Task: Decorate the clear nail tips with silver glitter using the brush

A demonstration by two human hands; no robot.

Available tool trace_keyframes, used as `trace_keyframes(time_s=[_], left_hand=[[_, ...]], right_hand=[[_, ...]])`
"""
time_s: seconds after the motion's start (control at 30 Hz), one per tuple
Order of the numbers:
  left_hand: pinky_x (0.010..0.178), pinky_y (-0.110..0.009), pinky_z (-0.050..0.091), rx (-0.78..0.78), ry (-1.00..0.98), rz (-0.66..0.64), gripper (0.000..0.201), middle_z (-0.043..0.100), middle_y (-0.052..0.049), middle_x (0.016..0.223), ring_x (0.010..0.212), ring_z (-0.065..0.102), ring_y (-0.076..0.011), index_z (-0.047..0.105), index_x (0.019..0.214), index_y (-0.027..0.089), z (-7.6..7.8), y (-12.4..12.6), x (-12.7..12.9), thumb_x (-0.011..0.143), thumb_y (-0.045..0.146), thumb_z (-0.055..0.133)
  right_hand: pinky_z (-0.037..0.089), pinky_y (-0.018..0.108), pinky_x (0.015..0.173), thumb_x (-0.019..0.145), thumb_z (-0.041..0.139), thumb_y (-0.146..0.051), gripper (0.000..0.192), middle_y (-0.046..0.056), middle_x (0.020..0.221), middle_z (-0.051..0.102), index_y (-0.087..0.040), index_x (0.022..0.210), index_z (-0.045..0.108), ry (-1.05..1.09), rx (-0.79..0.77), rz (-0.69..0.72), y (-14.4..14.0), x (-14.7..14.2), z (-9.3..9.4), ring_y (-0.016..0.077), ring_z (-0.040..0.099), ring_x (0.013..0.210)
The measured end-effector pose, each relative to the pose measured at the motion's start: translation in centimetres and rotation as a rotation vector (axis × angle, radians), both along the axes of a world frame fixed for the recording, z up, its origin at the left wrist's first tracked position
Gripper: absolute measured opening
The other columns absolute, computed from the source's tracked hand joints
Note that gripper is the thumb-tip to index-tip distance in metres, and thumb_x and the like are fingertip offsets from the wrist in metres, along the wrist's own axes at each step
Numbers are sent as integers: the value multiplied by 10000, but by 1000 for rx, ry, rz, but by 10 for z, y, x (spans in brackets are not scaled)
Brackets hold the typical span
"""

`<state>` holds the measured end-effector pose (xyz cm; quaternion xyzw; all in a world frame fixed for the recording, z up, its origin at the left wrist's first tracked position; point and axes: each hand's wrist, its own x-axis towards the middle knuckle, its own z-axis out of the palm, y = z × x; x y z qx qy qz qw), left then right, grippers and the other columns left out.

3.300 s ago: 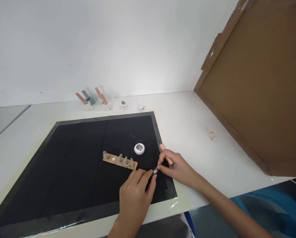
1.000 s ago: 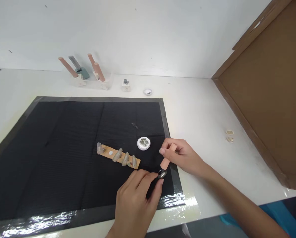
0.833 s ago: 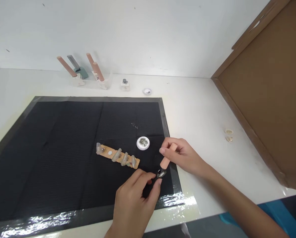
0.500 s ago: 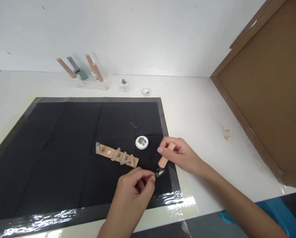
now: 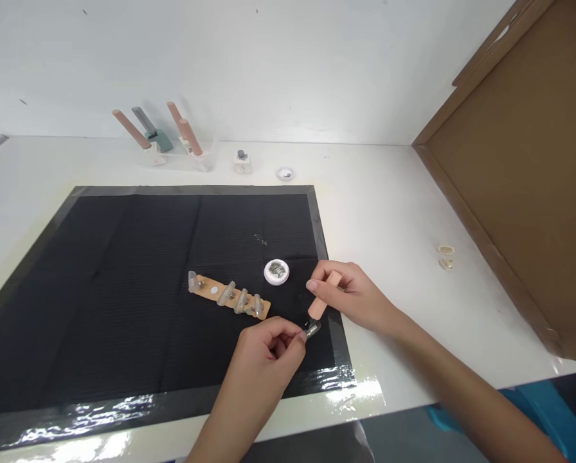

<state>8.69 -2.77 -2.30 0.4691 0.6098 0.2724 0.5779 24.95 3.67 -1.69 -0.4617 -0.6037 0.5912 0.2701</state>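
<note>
Between the thumb and fingertips of my left hand (image 5: 271, 357) is a small shiny greyish false nail (image 5: 312, 330). My right hand (image 5: 348, 292) grips the peach handle of a nail polish brush (image 5: 325, 296), its tip pointing down onto the nail. Left of my hands, a wooden strip (image 5: 211, 283) lies slanted on the black mat (image 5: 134, 289), with several greyish false nails (image 5: 241, 300) mounted along it. Just above the hands sits a small round white dish (image 5: 276, 272) holding silvery bits.
At the back stand peach- and grey-handled polish bottles (image 5: 186, 135) in a clear holder, a small white bottle (image 5: 242, 162) and a white lid (image 5: 285, 173). Two small cream pieces (image 5: 445, 256) lie to the right, near an upright cardboard sheet (image 5: 519, 173).
The false nail has turned slightly in my left fingers, which have shifted a little right and up. The brush stays at the nail. The whole view has moved slightly.
</note>
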Motion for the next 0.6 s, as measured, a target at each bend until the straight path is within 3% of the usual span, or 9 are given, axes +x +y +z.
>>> trace_keyframes(time_s=[0.27,0.43,0.6], left_hand=[[449,-209,345,161,1,13,175,496,14,545,487,430,-106,640,579,167,0,-2,0,711,222,538],[436,-193,347,239,29,11,187,480,20,542,477,435,-98,640,570,163,0,-3,-1,726,186,539],[448,-186,366,283,70,-28,187,501,16,575,494,459,-96,634,600,157,1,-5,-2,751,139,525]], right_hand=[[285,226,418,859,551,-404,296,-32,534,602,-202,646,514,84,95,-33,1,2,4,83,377,436],[289,225,410,863,562,-362,263,-7,572,678,-196,661,530,34,87,17,1,2,4,86,375,434],[254,222,388,889,531,-344,295,-4,552,684,-187,641,514,-33,145,-70,1,6,8,79,315,409]])
